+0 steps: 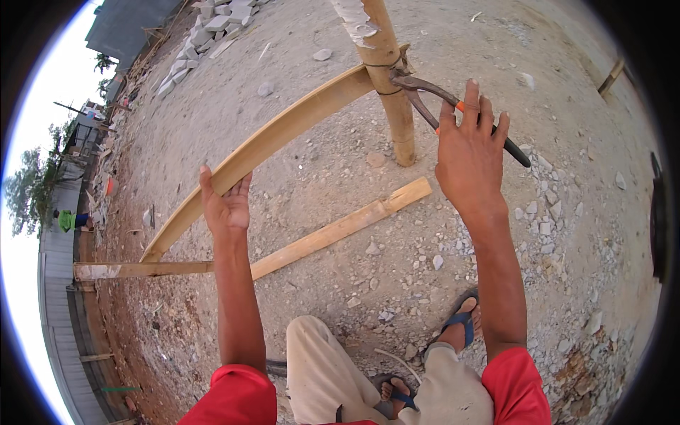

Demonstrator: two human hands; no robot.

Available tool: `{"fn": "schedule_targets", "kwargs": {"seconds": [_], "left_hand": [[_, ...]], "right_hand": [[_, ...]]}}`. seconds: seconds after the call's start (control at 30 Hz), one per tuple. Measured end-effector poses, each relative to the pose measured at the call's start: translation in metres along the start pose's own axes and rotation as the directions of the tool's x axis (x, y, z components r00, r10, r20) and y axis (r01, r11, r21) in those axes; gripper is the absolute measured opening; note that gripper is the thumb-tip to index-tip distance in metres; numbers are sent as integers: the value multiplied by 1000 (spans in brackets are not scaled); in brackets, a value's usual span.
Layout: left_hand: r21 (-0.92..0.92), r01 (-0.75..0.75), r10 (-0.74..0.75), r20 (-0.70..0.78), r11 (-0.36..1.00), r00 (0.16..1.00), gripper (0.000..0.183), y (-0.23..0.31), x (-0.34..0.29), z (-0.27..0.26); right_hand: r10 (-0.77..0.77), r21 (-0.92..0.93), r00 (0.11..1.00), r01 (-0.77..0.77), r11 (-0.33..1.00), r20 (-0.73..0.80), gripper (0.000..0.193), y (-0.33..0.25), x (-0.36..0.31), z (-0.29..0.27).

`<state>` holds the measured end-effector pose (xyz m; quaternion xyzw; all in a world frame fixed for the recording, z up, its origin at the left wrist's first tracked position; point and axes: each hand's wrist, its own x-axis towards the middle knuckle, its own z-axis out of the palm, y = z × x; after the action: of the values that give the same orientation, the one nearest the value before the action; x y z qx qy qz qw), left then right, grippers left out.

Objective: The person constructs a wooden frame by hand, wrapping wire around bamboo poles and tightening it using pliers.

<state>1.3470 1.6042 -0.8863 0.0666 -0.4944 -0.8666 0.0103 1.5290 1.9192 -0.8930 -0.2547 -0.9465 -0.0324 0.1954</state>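
My left hand is closed round a long split bamboo strip, with the thumb on one edge and the fingers on the other. The strip slants up to a round bamboo post, where thin dark wire is looped round the post. A pair of pincers with black and orange handles has its jaws at this wire binding. On the handles is my right hand, its fingers spread across one of them; the thumb is hidden.
Behind my left forearm, a bamboo bar crosses low over stony ground. Grey blocks lie piled at the far left. A metal fence and a person in green are at the left. Rubble lies at right.
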Motion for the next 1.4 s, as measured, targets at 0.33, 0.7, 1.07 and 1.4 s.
{"fn": "schedule_targets", "kwargs": {"seconds": [0.33,0.7,1.07,1.4], "left_hand": [[-1,16,-16,7,1000,1000,65,0,2,-3],[-10,14,-14,16,1000,1000,66,-1,4,-5],[17,-4,4,-10,1000,1000,62,0,2,-3],[37,27,-28,11,999,1000,47,5,4,-4]], "right_hand": [[26,-76,999,-23,997,34,46,-10,3,-11],[-114,-198,992,121,973,44,20,-14,8,-21],[-120,423,986,60,904,117,28,19,15,20],[-190,605,974,224,764,-121,30,34,30,86]]}}
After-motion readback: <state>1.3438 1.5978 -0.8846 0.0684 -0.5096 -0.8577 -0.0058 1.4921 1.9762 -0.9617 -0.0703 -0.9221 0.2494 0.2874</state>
